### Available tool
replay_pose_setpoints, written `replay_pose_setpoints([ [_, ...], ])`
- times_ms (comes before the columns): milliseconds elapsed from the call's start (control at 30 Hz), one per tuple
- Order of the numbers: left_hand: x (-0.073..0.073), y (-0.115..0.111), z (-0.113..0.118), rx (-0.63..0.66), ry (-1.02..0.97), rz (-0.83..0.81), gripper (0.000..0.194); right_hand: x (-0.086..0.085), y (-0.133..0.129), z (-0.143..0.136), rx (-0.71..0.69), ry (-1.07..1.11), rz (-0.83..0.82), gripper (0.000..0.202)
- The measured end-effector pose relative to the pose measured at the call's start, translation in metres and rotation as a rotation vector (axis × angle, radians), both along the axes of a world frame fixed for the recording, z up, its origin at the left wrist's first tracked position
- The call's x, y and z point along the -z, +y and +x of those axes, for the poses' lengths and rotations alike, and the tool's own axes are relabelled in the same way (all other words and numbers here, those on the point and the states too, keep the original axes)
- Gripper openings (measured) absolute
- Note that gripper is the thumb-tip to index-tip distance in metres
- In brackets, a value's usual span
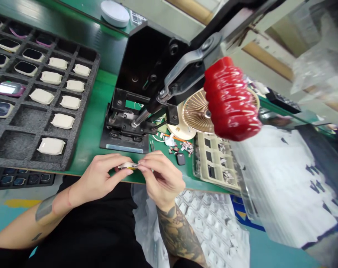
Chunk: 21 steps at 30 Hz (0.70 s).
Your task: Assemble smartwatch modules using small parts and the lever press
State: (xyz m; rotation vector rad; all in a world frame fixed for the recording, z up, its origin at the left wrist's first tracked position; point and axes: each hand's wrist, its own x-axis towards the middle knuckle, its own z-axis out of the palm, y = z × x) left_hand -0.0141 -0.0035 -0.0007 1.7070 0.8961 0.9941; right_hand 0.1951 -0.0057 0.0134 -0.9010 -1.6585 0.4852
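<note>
Near the front edge of the green bench, my left hand (104,173) pinches a small pale smartwatch case (126,166) between thumb and fingers. The case is held edge-on, with a yellowish strip along its lower side. My right hand (160,175) is closed at the right end of the case, its thumb and fingertips pressed together. Something thin and silvery shows at those fingertips, too small to name. Just behind my hands stands a black hand press (146,74) with a red ribbed grip (230,100). A pair of tweezers (152,145) lies by the press base.
On the left, a grey foam tray (82,100) holds several watch cases. A dark square piece (180,159) and loose small parts (185,147) lie right of the press. Beyond are a fan (196,111), a cream compartment box (217,160) and plastic-covered white sheets (283,178).
</note>
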Motion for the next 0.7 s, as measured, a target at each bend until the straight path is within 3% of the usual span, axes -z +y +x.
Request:
replay_pose_setpoints([
  [200,0.002,-0.001,0.0,-0.05,-0.019,-0.012,0.017,-0.002,-0.001,0.005,-0.096,-0.167,-0.025,0.031],
  [300,0.002,0.0,-0.001,-0.059,-0.064,-0.115,0.02,0.001,-0.006,0.002,-0.105,-0.26,-0.039,0.044],
  [400,0.002,0.003,-0.003,-0.067,-0.085,-0.148,0.022,0.011,-0.01,-0.005,-0.057,-0.32,0.039,0.056],
  [567,0.003,0.005,-0.007,-0.053,-0.036,-0.111,0.016,0.017,-0.013,-0.015,0.027,-0.426,0.166,0.056],
  [700,0.0,0.002,-0.005,-0.116,-0.042,0.021,0.01,0.017,-0.046,-0.005,0.202,-0.4,0.201,0.052],
])
